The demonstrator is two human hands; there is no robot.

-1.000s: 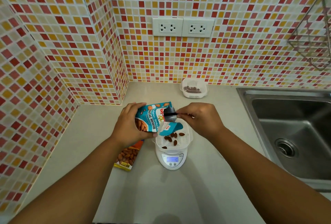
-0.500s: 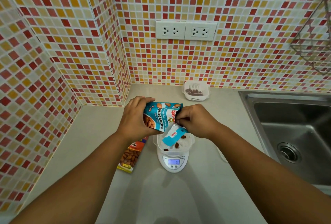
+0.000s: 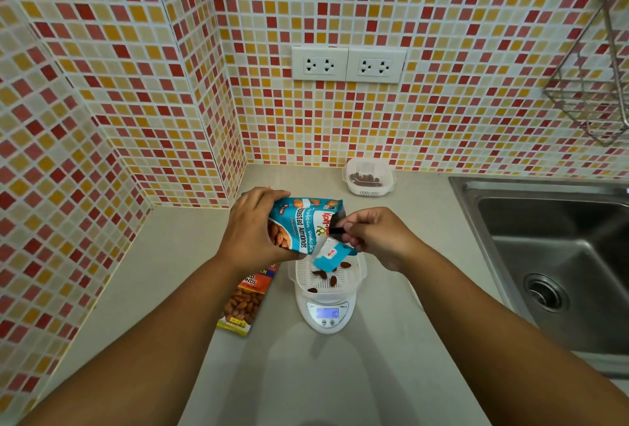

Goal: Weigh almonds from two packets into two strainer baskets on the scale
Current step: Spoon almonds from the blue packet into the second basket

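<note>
My left hand [image 3: 252,228] grips a blue packet of roasted almonds [image 3: 303,224], held tilted over a white strainer basket [image 3: 355,275]. That basket sits on a small white scale [image 3: 326,315] whose display is lit, and several almonds [image 3: 323,275] lie in it. My right hand [image 3: 377,238] pinches the packet's torn top edge, and a torn blue flap [image 3: 328,257] hangs down over the basket. A second white strainer basket [image 3: 369,178] with almonds in it stands at the back near the wall. An orange almond packet [image 3: 245,303] lies flat on the counter left of the scale.
A steel sink [image 3: 558,262] takes up the right side of the beige counter [image 3: 306,374]. Tiled walls close off the left and back, with two sockets [image 3: 349,64] on the back wall. A wire rack [image 3: 599,85] hangs at the upper right.
Both hands stay on the blue packet above the scale; my right hand has shifted its pinch along the torn top. The scale reading looks the same.
</note>
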